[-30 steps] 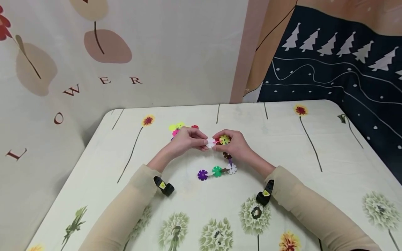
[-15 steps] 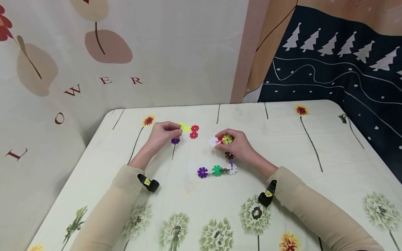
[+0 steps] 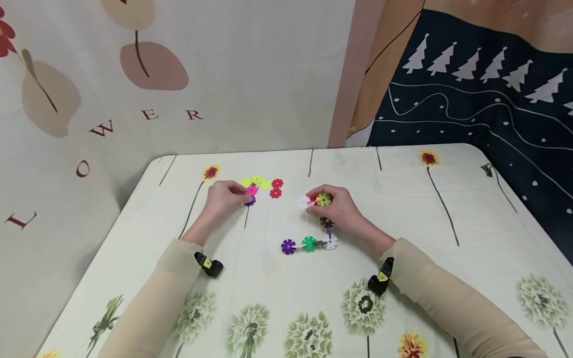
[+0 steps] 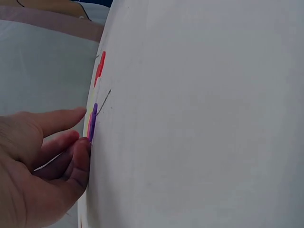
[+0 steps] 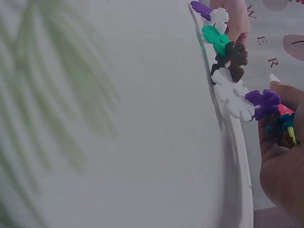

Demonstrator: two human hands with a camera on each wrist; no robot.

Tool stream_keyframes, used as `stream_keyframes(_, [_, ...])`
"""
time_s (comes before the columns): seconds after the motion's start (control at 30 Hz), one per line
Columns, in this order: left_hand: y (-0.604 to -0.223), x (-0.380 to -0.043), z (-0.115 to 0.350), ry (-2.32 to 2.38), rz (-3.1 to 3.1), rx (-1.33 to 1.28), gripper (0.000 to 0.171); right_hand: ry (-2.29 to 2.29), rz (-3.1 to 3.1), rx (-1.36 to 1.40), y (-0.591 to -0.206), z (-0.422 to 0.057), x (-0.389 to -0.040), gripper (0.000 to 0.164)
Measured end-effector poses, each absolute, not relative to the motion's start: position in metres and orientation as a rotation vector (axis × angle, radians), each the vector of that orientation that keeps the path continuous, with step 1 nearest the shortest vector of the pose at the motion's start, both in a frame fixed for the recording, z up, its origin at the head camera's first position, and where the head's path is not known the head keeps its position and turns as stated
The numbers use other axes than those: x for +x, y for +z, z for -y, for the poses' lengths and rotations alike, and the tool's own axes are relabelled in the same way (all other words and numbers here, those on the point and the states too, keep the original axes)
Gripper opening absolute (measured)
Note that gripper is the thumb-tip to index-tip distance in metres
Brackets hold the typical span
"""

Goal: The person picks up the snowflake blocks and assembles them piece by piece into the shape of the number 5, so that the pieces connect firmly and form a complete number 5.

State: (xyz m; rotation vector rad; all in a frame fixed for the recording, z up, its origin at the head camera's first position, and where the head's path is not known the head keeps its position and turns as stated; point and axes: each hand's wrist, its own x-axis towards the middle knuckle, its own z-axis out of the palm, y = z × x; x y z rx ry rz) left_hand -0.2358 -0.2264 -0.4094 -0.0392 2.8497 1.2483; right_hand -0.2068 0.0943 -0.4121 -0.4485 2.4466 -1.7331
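Note:
My right hand [image 3: 337, 205] grips a bent chain of interlocking plastic snowflake discs near its upper end. A yellow-green disc [image 3: 324, 199] shows between thumb and fingers, and a white disc [image 3: 303, 202] sticks out to the left. Below the hand, the chain runs through a brown disc [image 3: 327, 222] and a white disc [image 3: 331, 242] to a green disc [image 3: 309, 243] and a purple disc [image 3: 288, 246]. My left hand [image 3: 223, 198] is at the loose discs, fingertips right at a purple disc [image 4: 93, 122], thumb and index finger spread apart. A pink disc [image 3: 252, 190] lies just behind it.
Yellow discs [image 3: 265, 183] and two red discs [image 3: 276, 183] lie beside the pink one towards the back of the table. A flower-print cloth [image 3: 268, 283] covers the table. Hanging fabric [image 3: 250, 99] stands along its back and left sides.
My left hand has let go of the white disc at the chain's end and moved left to the loose discs, then slightly nearer to the purple one. The right hand has stayed nearly still.

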Motion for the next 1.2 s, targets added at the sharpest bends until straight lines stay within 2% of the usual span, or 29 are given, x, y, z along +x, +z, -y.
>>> stream_keyframes(0.33, [-0.408, -0.232, 0.222, 1.16, -2.787, 0.076, 0.03, -1.741, -2.441, -0.442, -0.415, -0.093, -0.207, 0.031])
stream_keyframes(0.8, [-0.404, -0.233, 0.225, 1.226, -2.573, 0.202, 0.013, -1.765, -2.433, -0.429, -0.414, -0.093, -0.207, 0.032])
stream_keyframes(1.2, [-0.397, -0.234, 0.185, 1.469, -2.393, 0.297, 0.015, -1.743, -2.436, -0.421, -0.418, -0.095, -0.209, 0.031])
